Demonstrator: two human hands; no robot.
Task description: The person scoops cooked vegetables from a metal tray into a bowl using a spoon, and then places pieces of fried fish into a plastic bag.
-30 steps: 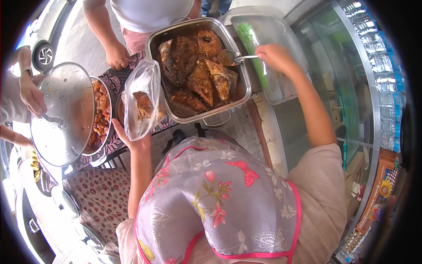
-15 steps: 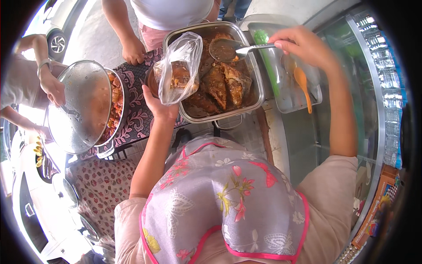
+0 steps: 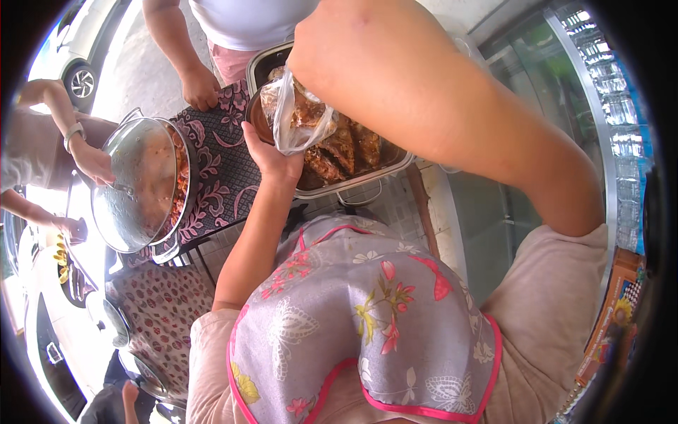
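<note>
My left hand [image 3: 274,157] supports a clear plastic bag [image 3: 305,131] with brown sauced food in it; its fingers are hidden under the bag. A brown rounded thing [image 3: 260,121], like a bowl's side, shows next to the bag. Both are over the left part of a rectangular metal pan [image 3: 404,164] of fish pieces [image 3: 337,150] in dark sauce. My right arm reaches across the pan, with my right hand [image 3: 325,42] over its far side beyond the bag. The fingers of that hand are hidden, and the ladle is out of sight.
At the left, a co-worker's hand [image 3: 92,157] is on the glass lid [image 3: 134,187] of a round pot with red food. Another person's fist [image 3: 200,90] rests on the patterned tablecloth [image 3: 219,152]. A glass case [image 3: 487,233] stands at the right.
My right hand has swung left from the pan's right side to above the bag, and the arm now covers the pan and the plastic tub. The co-worker's lid has shifted right over the pot.
</note>
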